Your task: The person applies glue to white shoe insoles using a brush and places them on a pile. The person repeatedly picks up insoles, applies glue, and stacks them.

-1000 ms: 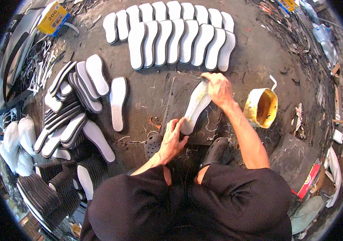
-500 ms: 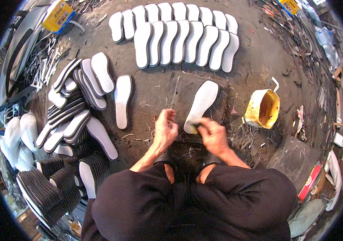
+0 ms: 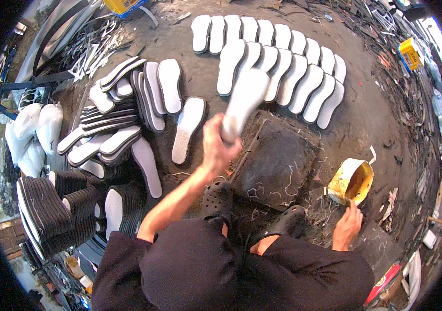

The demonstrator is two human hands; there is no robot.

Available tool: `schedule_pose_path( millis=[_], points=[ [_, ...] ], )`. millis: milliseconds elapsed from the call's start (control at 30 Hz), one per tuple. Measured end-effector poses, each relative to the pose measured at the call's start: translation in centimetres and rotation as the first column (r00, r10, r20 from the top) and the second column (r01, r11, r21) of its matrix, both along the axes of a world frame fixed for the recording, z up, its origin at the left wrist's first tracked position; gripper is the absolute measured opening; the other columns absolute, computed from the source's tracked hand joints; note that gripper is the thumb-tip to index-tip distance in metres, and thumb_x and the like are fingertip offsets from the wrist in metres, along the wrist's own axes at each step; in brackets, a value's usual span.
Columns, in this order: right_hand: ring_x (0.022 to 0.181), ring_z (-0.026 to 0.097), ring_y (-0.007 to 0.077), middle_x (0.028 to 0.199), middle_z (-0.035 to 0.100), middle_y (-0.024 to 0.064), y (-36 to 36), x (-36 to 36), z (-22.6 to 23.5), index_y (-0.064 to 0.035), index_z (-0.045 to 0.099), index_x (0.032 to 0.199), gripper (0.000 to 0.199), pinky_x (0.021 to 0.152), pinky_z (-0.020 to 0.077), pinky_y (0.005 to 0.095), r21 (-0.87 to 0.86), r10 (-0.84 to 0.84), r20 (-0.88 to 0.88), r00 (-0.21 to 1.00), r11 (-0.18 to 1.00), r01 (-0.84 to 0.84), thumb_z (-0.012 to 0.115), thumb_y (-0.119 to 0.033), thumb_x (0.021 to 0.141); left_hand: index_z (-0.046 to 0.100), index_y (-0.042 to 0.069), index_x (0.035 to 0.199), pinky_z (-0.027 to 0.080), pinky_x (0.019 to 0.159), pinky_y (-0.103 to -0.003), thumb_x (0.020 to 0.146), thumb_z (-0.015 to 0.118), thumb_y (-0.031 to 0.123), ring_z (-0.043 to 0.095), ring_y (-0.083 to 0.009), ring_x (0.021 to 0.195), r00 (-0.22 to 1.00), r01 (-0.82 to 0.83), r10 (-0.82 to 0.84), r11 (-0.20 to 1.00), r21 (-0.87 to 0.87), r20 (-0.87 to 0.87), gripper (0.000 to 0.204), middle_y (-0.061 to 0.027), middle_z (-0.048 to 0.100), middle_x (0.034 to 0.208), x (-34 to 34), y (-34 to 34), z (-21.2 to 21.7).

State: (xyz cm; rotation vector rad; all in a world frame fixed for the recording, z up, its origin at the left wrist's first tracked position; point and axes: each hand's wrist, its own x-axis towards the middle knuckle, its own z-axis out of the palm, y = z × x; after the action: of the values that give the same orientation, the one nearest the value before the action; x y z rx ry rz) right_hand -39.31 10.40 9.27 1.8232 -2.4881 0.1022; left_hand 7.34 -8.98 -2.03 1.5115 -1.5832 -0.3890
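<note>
My left hand (image 3: 218,147) is closed around the heel end of a white insole (image 3: 248,96) with a dark edge. The insole is lifted, blurred by motion, its wide end over the near row of insoles (image 3: 289,83). Below and to the right of it lies a dark, square board (image 3: 278,160) with bits of thread on it. At the lower rim of a yellowish, stained container (image 3: 353,179), my right hand (image 3: 349,225) has its fingers pinched together. What they hold, if anything, is too small to make out. The container is tilted, with its brown inside showing.
To the left lie a single insole (image 3: 188,129), a loose heap of insoles (image 3: 112,122) and tight dark stacks (image 3: 45,207). White bags (image 3: 29,127) stand beyond them. Scraps (image 3: 83,54) litter the far left. My shoes (image 3: 216,199) flank the board's near edge.
The insole has left the board, taken up in my left hand and carried forward. My right hand has moved from the insole rightward to the container. The whole view has shifted.
</note>
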Motion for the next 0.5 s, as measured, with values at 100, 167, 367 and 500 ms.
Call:
schedule_pose_path(
  millis=[100,167,367,500],
  points=[
    [0.119,0.066,0.0464,0.127,0.073,0.0246,0.1,1.3,1.3,-0.0003,0.067,0.144,0.035,0.103,0.0523,0.0539,-0.094,-0.063,0.135,0.989,0.993,0.076,0.061,-0.011,0.111,0.047,0.002,0.155,0.049,0.115,-0.052,0.082,0.093,0.022,0.059,-0.0407,0.133,0.968,-0.151,0.177,0.977,0.152,-0.177,0.088,-0.0230,0.061,0.140,4.7,-8.5,-0.9],
    [0.120,0.066,0.0477,0.129,0.073,0.0255,-0.6,2.1,2.0,0.0008,0.067,0.144,0.035,0.103,0.0519,0.0549,-0.127,-0.048,0.151,0.987,0.990,0.067,0.061,-0.011,0.112,0.044,0.002,0.157,0.047,0.117,-0.053,0.083,0.094,0.026,0.058,-0.0407,0.133,0.966,-0.251,0.256,0.963,0.099,-0.043,0.092,-0.0228,0.060,0.137,6.3,-12.8,-2.3],
    [0.126,0.068,0.0484,0.135,0.073,0.0275,-2.3,2.4,3.7,0.0038,0.067,0.143,0.035,0.107,0.0528,0.0541,-0.130,-0.066,0.196,0.978,0.987,0.093,0.060,-0.011,0.112,0.050,-0.006,0.155,0.036,0.129,-0.055,0.085,0.091,0.019,0.048,-0.0462,0.148,0.951,-0.309,0.308,0.948,0.078,0.017,0.085,-0.0296,0.055,0.152,7.1,-13.6,-6.4],
    [0.132,0.071,0.0461,0.141,0.074,0.0288,-4.5,-1.3,4.2,0.0053,0.069,0.146,0.041,0.110,0.0550,0.0499,-0.179,-0.168,0.279,0.945,0.958,0.223,0.067,-0.015,0.110,0.062,-0.006,0.144,0.038,0.127,-0.055,0.079,0.086,0.026,0.055,-0.0442,0.144,0.839,-0.398,0.428,0.904,-0.155,0.336,0.077,-0.0266,0.065,0.146,7.6,-2.0,-6.7]
  ],
)
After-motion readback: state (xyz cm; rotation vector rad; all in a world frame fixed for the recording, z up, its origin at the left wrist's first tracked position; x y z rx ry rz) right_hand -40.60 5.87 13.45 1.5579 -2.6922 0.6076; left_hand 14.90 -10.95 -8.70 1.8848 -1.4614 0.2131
